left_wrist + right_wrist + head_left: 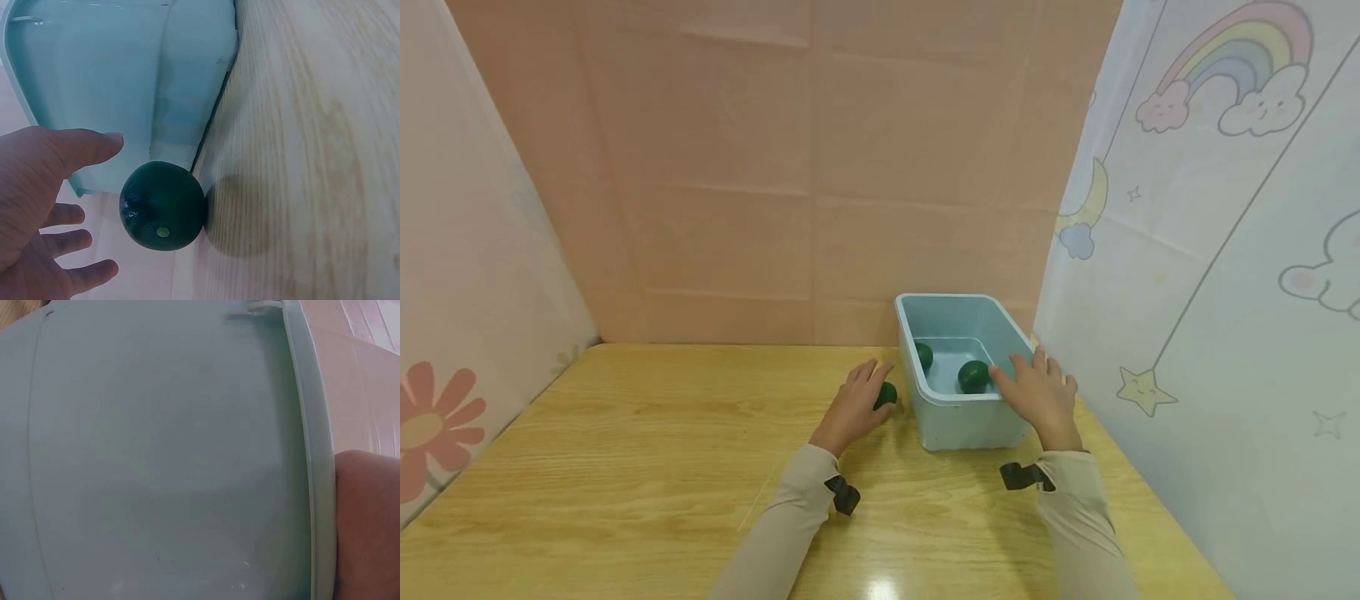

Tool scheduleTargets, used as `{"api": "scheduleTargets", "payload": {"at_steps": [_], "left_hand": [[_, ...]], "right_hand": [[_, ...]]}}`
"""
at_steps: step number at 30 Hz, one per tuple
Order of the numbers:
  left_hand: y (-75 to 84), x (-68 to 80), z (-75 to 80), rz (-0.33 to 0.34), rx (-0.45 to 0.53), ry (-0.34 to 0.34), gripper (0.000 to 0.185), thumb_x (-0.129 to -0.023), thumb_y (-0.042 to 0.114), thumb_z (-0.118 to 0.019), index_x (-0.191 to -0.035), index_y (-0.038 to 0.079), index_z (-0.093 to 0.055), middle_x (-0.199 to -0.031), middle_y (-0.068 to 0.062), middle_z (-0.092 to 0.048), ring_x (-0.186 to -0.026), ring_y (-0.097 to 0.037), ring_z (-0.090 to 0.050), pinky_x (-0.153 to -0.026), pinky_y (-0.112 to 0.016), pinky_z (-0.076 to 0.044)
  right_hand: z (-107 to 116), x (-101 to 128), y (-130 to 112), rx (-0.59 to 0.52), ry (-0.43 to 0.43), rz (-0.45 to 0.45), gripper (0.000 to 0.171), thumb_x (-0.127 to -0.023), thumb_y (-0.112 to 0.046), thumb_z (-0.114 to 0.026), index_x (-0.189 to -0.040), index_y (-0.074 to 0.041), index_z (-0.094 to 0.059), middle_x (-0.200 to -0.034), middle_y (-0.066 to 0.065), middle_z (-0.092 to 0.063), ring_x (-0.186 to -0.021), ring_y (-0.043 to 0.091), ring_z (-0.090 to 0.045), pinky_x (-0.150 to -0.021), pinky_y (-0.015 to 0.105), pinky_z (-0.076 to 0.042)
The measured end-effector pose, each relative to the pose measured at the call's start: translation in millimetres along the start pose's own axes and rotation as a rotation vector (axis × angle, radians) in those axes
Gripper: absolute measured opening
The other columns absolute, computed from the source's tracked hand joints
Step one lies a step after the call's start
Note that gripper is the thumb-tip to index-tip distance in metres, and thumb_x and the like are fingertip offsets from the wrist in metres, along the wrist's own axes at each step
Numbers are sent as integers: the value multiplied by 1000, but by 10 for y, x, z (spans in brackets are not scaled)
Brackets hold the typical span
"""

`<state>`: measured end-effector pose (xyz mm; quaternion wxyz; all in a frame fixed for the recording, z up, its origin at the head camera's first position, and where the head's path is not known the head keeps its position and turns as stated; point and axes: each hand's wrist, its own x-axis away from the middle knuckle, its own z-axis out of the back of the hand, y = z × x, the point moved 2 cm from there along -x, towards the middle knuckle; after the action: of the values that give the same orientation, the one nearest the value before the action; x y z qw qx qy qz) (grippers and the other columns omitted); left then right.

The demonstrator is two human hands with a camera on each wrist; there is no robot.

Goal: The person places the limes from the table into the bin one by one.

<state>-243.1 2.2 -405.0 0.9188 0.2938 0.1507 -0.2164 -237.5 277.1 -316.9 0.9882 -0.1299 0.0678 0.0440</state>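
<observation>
A light blue plastic bin (953, 417) stands on the wooden table, with two dark green limes (973, 377) (923, 356) lying inside it. A third lime (887, 393) (164, 206) sits on the table against the bin's left wall (125, 81). My left hand (856, 402) (44, 206) hovers just beside this lime with thumb and fingers spread, not touching it. My right hand (1037, 390) rests with straight fingers on the bin's near right rim. The right wrist view shows only the bin's outer wall (162, 469) and a bit of my hand (369, 525).
The wooden table (647, 467) stretches out to the left and front. A pink backdrop (775, 183) closes the rear, a flower-print panel (452, 333) the left, and a rainbow-print panel (1210, 250) stands close to the bin's right side.
</observation>
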Motion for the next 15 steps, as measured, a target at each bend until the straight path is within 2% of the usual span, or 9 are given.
{"api": "scheduleTargets", "payload": {"at_steps": [6,15], "left_hand": [[-25,20,-38,-14,-9,5,66,-94,20,-72,-152,10,-40,-154,-24,-36,-142,-46,-32,-105,-65,-37],[-56,3,-48,2,-21,-11,66,-95,23,-71,-152,9,-40,-155,-23,-35,-142,-44,-32,-106,-64,-37]], "right_hand": [[-21,9,6,1,8,3,69,-104,-51,-39,-149,1,-40,-155,41,-13,-139,59,-17,-102,78,-14],[-13,-6,1,0,5,7,70,-104,-51,-39,-149,1,-40,-155,41,-11,-139,59,-16,-102,78,-14]]}}
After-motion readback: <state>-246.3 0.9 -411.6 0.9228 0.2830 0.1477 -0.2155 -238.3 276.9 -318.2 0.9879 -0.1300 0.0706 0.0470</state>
